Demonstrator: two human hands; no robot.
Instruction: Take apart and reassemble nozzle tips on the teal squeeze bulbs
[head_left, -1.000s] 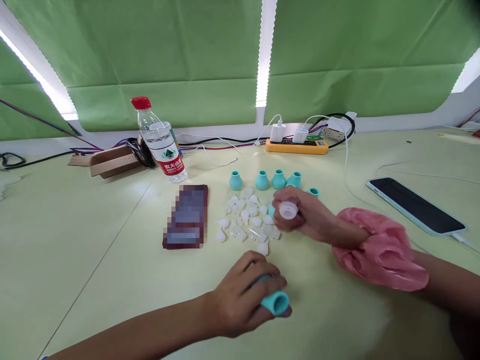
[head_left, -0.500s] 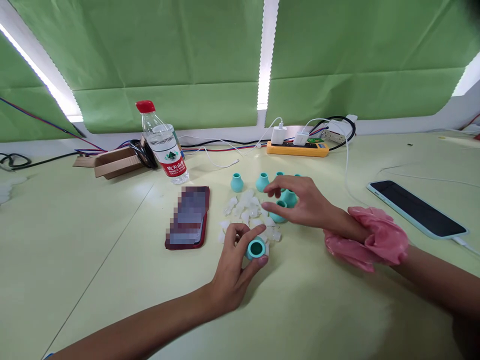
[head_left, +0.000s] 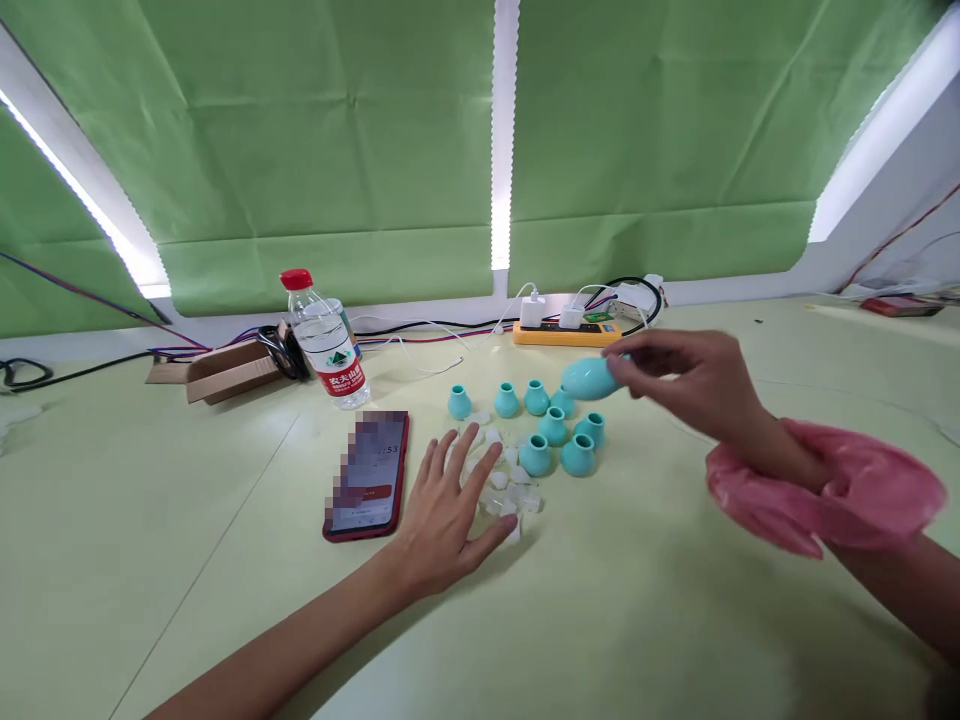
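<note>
In the air at right centre, my right hand [head_left: 694, 385] pinches a small turquoise vase [head_left: 587, 380], tipped on its side with its rounded body pointing left. My fingers hide its neck. Below and left of it, several matching vases [head_left: 577, 457] stand upright on the table, their round mouths facing up. My left hand [head_left: 442, 515] is open, palm down with fingers spread, over a scatter of white translucent pieces [head_left: 521, 497]. It partly covers them and holds nothing that I can see. A pink gathered plastic cuff [head_left: 825, 485] circles my right forearm.
Left of my left hand lies a red-cased phone [head_left: 367, 475]. Behind it stand a red-capped water bottle [head_left: 330, 345] and an open cardboard box [head_left: 232, 372]. A yellow power strip [head_left: 566, 334] with chargers and cables lies along the back edge of the table [head_left: 637, 620].
My left hand no longer holds a vase; its fingers have spread. My right hand, open before, now grips a vase and has moved right. The view has shifted, leaving the right-hand phone out of sight.
</note>
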